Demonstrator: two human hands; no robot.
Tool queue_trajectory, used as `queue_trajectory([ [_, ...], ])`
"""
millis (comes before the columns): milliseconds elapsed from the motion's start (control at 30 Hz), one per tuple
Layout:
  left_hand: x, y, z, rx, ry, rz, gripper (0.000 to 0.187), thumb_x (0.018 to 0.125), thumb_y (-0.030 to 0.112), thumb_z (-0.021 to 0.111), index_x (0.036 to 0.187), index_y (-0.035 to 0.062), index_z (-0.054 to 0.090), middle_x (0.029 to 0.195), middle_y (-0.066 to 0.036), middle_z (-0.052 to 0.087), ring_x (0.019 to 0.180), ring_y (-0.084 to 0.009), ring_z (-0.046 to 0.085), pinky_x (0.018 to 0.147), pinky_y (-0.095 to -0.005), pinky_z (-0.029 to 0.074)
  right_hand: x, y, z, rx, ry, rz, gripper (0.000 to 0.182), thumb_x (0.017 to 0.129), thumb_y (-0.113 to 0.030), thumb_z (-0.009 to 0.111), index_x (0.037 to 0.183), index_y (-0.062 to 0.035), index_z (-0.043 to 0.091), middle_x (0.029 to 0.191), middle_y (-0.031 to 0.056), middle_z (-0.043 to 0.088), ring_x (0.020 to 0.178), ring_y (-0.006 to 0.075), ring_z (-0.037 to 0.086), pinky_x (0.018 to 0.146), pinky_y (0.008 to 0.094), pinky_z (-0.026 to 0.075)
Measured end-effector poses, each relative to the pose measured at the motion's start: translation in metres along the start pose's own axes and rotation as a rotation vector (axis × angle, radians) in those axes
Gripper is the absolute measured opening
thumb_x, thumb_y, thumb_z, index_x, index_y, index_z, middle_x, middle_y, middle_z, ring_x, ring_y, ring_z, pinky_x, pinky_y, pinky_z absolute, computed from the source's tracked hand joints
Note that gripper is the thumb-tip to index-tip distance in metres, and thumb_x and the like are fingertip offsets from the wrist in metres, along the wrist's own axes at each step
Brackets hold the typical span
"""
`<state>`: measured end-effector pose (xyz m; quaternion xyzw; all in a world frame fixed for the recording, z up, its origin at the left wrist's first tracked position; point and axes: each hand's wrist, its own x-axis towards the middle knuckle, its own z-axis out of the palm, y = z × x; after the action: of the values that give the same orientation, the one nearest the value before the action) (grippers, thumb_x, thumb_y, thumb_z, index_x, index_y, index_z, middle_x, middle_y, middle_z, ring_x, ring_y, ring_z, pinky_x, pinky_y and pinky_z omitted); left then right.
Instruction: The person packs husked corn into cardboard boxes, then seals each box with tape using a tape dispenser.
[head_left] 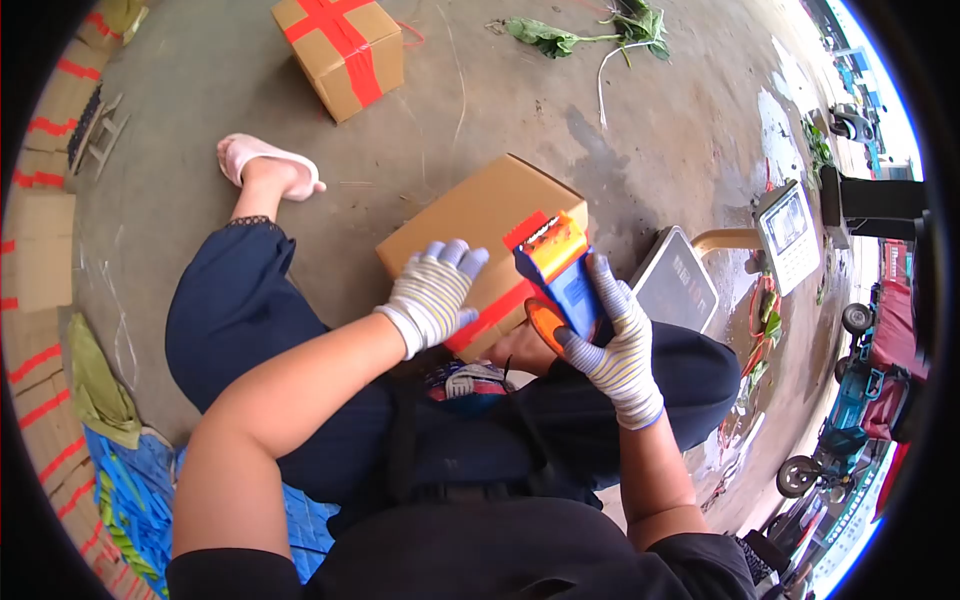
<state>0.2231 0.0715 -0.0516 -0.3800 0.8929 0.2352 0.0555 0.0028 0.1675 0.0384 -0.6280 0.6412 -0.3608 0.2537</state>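
Observation:
A brown cardboard box (480,215) lies tilted on the ground between my legs, with red tape (497,318) along its near side. My left hand (437,292), in a striped glove with grey fingertips, rests on the box with its fingers spread and holds nothing. In my gloved right hand (612,345) is a blue and orange tape dispenser (568,280) with a roll of red tape, held over the right part of the box. The dispenser's front end is at the box's right side.
Another box (345,55) with crossed red tape stands at the top. A scale (672,285) with a display (790,235) is on the right. Stacked boxes (40,250) line the left edge. Green leaves (545,37) lie on the wet ground, and parked vehicles stand far right.

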Motion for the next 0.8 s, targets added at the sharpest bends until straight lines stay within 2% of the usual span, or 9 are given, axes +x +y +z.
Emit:
queue_trajectory([
  [67,-0.006,0.021,0.018,-0.031,-0.034,0.036,0.082,0.075,0.049,0.075,0.139,0.0089,0.045,0.138,-0.016,0.038,0.127,-0.0336,0.038,0.104,-0.0481,0.037,-0.013,-0.003,0.003,-0.050,-0.016,-0.011,0.078,0.062,-0.008,0.079,0.137,-0.0085,0.056,0.075,0.0079,0.053,0.065,0.0192,0.053,0.062,0.0285,0.047],
  [167,0.017,0.007,0.065,-0.613,0.135,-0.013,0.054,0.087,0.051,0.065,0.119,0.0073,0.061,0.112,-0.012,0.061,0.102,-0.0259,0.060,0.088,-0.0382,0.049,-0.032,0.002,0.005,-0.198,-0.018,-0.034,0.079,0.062,-0.012,0.079,0.137,-0.0136,0.056,0.073,0.0085,0.053,0.062,0.0220,0.054,0.061,0.0303,0.049],
  [233,0.023,-0.007,0.023,-1.927,-0.377,-0.398,0.055,0.094,0.059,0.054,0.106,0.0063,0.066,0.092,-0.002,0.068,0.080,-0.0087,0.063,0.073,-0.0252,0.051,-0.033,-0.005,0.005,-0.253,-0.028,-0.028,0.078,0.062,-0.016,0.080,0.136,-0.0161,0.057,0.074,0.0095,0.055,0.061,0.0241,0.056,0.060,0.0318,0.050],
  [433,0.052,0.002,0.009,-1.809,0.062,-0.108,0.037,0.094,0.037,0.064,0.100,0.0010,0.068,0.092,-0.011,0.072,0.080,-0.0203,0.069,0.073,-0.0310,0.053,-0.009,-0.023,0.017,-0.343,-0.149,0.046,0.079,0.062,-0.025,0.085,0.136,-0.0189,0.057,0.079,0.0125,0.058,0.065,0.0275,0.061,0.062,0.0351,0.052],
  [500,0.069,-0.036,-0.013,-0.716,0.286,-0.095,0.036,0.095,0.035,0.061,0.099,0.0001,0.067,0.092,-0.019,0.070,0.081,-0.0341,0.066,0.072,-0.0379,0.051,-0.002,-0.033,0.013,-0.388,-0.204,0.125,0.078,0.063,-0.026,0.084,0.136,-0.0192,0.056,0.080,0.0131,0.059,0.066,0.0282,0.062,0.062,0.0357,0.052],
  [633,0.123,-0.134,0.004,-0.386,0.339,-0.277,0.041,0.097,0.038,0.051,0.087,0.0010,0.065,0.089,-0.022,0.067,0.082,-0.0431,0.060,0.074,-0.0478,0.048,-0.014,-0.033,-0.014,-0.612,-0.368,0.278,0.079,0.065,-0.028,0.083,0.137,-0.0195,0.054,0.077,0.0115,0.056,0.064,0.0293,0.061,0.059,0.0371,0.051],
  [700,0.148,-0.148,0.035,-0.353,0.285,-0.297,0.040,0.097,0.037,0.052,0.084,0.0018,0.066,0.090,-0.022,0.067,0.083,-0.0425,0.061,0.075,-0.0488,0.048,-0.015,-0.028,-0.016,-0.606,-0.405,0.346,0.078,0.065,-0.029,0.083,0.137,-0.0195,0.054,0.077,0.0110,0.056,0.063,0.0282,0.060,0.059,0.0367,0.051],
  [767,0.172,-0.142,0.082,-0.298,-0.124,-0.238,0.036,0.095,0.036,0.053,0.096,0.0048,0.070,0.103,-0.022,0.068,0.093,-0.0393,0.065,0.080,-0.0471,0.051,-0.019,-0.013,-0.012,-0.645,-0.426,0.335,0.079,0.065,-0.027,0.083,0.138,-0.0197,0.054,0.077,0.0103,0.054,0.061,0.0270,0.059,0.058,0.0363,0.051],
  [800,0.184,-0.138,0.138,-0.664,-0.351,-0.340,0.035,0.093,0.035,0.054,0.100,0.0057,0.071,0.109,-0.021,0.067,0.098,-0.0383,0.065,0.083,-0.0460,0.051,-0.023,-0.007,-0.011,-0.626,-0.418,0.354,0.080,0.065,-0.027,0.084,0.138,-0.0197,0.053,0.077,0.0103,0.054,0.061,0.0270,0.058,0.058,0.0364,0.051],
])
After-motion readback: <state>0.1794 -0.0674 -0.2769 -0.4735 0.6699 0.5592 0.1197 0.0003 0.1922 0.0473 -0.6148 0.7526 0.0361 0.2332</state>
